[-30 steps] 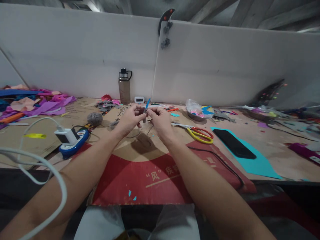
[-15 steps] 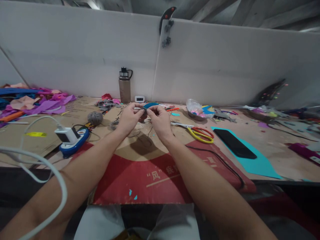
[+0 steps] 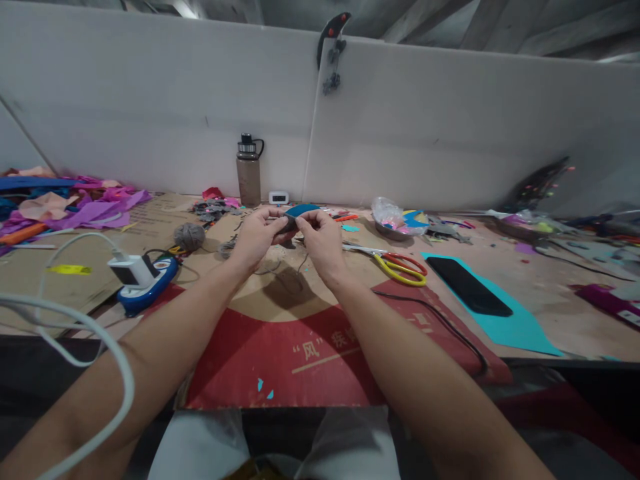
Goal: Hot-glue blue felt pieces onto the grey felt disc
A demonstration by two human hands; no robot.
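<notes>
My left hand [image 3: 257, 237] and my right hand [image 3: 321, 241] meet above the middle of the cardboard [image 3: 320, 353]. Between their pinched fingers is a small curved blue piece [image 3: 302, 209] with a dark grey part along its near side; its material is too small to tell. Fingers cover much of it. Thin dark yarn hangs below my hands onto the cardboard. A ball of grey yarn [image 3: 189, 236] lies left of my left hand. Scissors with red and yellow handles [image 3: 400, 268] rest to the right of my right hand.
A bottle [image 3: 249, 172] and a small white digital display [image 3: 279, 198] stand behind my hands. At left are a blue power strip [image 3: 145, 290] with white cables and coloured scraps [image 3: 75, 203]. A plastic-covered bowl [image 3: 395, 227] and a black phone [image 3: 469, 285] on turquoise sheet lie right.
My fingers have shifted slightly on the blue piece, and more of its dark grey part shows between them. Both hands stay in nearly the same place.
</notes>
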